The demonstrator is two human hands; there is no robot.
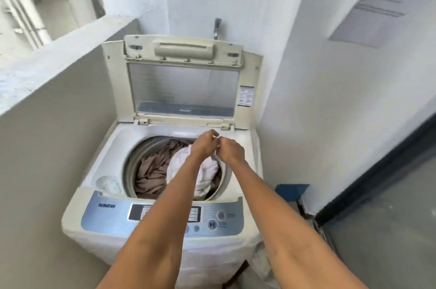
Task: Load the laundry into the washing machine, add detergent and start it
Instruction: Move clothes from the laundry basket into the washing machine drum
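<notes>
Drum (132,159): brown (153,171) + white laundry (207,171).

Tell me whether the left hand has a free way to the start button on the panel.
Probably yes: the left hand hovers over the drum, and the start button shows uncovered between both forearms.

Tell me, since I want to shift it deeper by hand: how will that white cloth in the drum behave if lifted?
The white cloth lies in soft folds and creases, so it will probably sag and drape rather than hold shape. It looks dry, so likely light. It lies bunched against the brown laundry, which might drag along.
</notes>
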